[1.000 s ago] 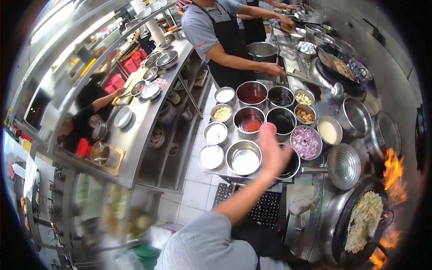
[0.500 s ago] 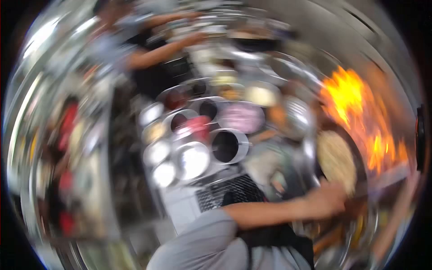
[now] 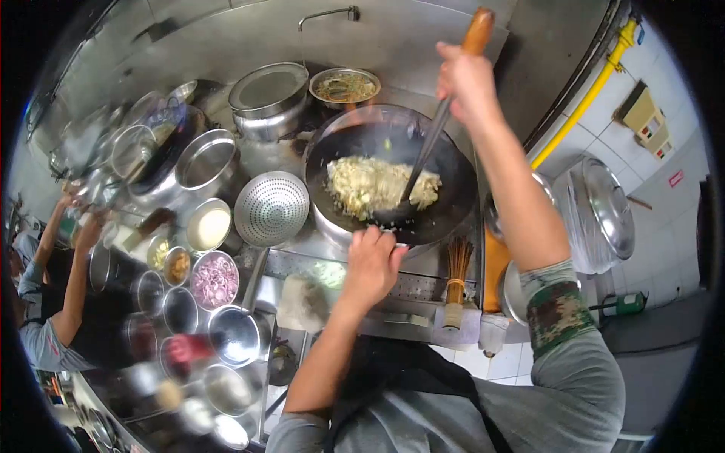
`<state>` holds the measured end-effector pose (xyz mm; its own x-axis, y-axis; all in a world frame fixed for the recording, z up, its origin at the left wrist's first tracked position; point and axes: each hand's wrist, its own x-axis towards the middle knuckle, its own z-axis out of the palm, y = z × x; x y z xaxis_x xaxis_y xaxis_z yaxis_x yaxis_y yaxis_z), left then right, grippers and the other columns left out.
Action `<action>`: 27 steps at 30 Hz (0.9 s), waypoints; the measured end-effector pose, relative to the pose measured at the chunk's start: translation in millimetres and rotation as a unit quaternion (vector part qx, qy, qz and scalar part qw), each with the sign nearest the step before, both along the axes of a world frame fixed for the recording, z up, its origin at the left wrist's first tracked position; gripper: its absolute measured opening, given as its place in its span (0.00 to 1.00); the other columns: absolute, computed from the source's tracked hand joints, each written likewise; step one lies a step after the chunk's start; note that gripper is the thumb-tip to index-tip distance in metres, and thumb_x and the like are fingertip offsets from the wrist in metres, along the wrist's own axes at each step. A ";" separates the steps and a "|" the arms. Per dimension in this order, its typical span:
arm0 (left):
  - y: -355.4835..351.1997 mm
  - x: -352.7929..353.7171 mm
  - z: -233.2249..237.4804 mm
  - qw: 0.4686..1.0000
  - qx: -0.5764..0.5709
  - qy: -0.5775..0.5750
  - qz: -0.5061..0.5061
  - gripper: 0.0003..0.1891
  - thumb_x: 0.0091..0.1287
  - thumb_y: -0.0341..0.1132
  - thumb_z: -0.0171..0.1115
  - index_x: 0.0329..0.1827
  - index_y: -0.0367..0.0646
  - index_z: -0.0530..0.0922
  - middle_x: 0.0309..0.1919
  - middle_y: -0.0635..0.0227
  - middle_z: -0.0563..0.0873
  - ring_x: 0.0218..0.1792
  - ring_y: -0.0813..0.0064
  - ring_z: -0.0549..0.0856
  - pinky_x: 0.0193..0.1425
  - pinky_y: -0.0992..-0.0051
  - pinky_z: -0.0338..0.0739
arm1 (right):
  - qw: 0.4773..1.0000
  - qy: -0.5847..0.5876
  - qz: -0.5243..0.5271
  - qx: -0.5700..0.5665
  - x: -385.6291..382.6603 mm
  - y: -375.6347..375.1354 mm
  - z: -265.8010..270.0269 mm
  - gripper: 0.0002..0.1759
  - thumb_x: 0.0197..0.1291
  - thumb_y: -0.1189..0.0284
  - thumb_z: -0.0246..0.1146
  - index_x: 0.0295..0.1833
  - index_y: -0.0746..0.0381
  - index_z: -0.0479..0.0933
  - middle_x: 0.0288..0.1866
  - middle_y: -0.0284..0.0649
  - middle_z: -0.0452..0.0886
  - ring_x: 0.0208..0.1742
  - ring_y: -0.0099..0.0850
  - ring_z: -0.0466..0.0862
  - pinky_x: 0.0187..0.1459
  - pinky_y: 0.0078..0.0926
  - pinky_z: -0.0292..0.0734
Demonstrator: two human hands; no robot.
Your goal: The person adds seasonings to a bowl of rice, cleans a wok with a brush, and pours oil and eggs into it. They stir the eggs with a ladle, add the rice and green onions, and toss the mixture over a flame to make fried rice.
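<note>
Both hands have come to the wok [image 3: 451,192], straight ahead of me: my left hand [image 3: 370,264] grips its near edge, my right hand [image 3: 468,81] is wrapped round the ladle [image 3: 431,141], its head in the fried food [image 3: 366,181]. Flames rose beside the wok 0.5 seconds ago; none show now, probably making stirring easier. Left of it are a strainer [image 3: 272,209] and onions [image 3: 215,281].

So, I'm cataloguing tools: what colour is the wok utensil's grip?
The wok utensil's grip is orange-brown, seen best in the head view.
</note>
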<state>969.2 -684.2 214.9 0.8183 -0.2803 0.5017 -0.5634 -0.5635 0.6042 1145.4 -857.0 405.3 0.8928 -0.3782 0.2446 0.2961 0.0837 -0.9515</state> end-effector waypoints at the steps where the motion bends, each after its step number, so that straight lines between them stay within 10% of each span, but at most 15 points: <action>1: -1.0 -6.9 -29.7 1.000 0.017 0.005 0.016 0.08 0.64 0.31 0.66 0.34 0.39 0.75 0.35 0.51 0.74 0.41 0.47 0.73 0.45 0.56 0.68 | 0.999 -0.042 0.012 -0.010 3.2 5.0 -14.2 0.16 0.65 0.69 0.66 0.28 0.54 0.66 0.15 0.25 0.60 0.12 0.19 0.60 0.17 0.25 0.59; 4: 14.4 -50.6 -72.9 0.999 0.042 0.020 0.023 0.08 0.62 0.32 0.68 0.36 0.38 0.77 0.36 0.50 0.76 0.44 0.45 0.75 0.49 0.54 0.71 | 0.991 -0.101 0.081 0.015 -26.6 -9.8 8.4 0.19 0.65 0.67 0.66 0.26 0.53 0.64 0.15 0.25 0.60 0.11 0.19 0.59 0.17 0.26 0.58; 11: 12.1 0.7 -11.2 1.000 0.000 0.012 0.001 0.08 0.61 0.31 0.69 0.35 0.39 0.78 0.36 0.56 0.76 0.43 0.50 0.74 0.47 0.57 0.70 | 0.974 -0.126 0.188 0.029 -33.5 -78.3 57.6 0.25 0.66 0.63 0.65 0.20 0.51 0.59 0.13 0.23 0.56 0.12 0.19 0.57 0.17 0.22 0.55; 15: 3.8 31.4 -38.0 1.000 0.015 -0.002 -0.010 0.08 0.62 0.31 0.68 0.36 0.38 0.78 0.37 0.56 0.76 0.42 0.50 0.75 0.48 0.56 0.71 | 0.980 -0.147 0.069 0.117 -11.7 -76.3 -4.7 0.17 0.66 0.65 0.64 0.27 0.55 0.67 0.14 0.26 0.57 0.12 0.20 0.58 0.16 0.25 0.55; 17: 5.9 33.1 -36.2 0.999 0.040 0.015 -0.018 0.09 0.62 0.33 0.69 0.40 0.39 0.79 0.40 0.57 0.78 0.44 0.51 0.76 0.49 0.57 0.72 | 0.972 -0.099 0.197 0.080 19.5 -63.0 -64.8 0.21 0.67 0.66 0.64 0.24 0.52 0.62 0.14 0.25 0.58 0.12 0.19 0.57 0.16 0.23 0.54; 24: 6.5 12.5 8.7 0.998 0.059 0.005 0.019 0.18 0.63 0.39 0.71 0.52 0.40 0.81 0.50 0.59 0.81 0.54 0.53 0.79 0.55 0.61 0.73 | 0.976 -0.095 0.129 0.147 58.5 -53.8 -40.4 0.19 0.67 0.68 0.63 0.27 0.53 0.61 0.15 0.27 0.60 0.11 0.20 0.57 0.16 0.24 0.53; 27: 8.2 14.5 -11.2 0.996 0.087 0.027 -0.020 0.14 0.63 0.38 0.70 0.46 0.38 0.81 0.40 0.57 0.80 0.46 0.53 0.78 0.50 0.59 0.73 | 0.964 -0.036 0.193 0.178 75.1 -58.3 -44.1 0.19 0.68 0.68 0.61 0.27 0.52 0.60 0.14 0.25 0.57 0.11 0.19 0.56 0.16 0.24 0.53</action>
<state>983.8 -676.0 203.7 0.8287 -0.3927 0.3988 -0.5576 -0.6402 0.5284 1220.5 -915.3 361.2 0.9694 -0.0923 0.2274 0.2418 0.5184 -0.8202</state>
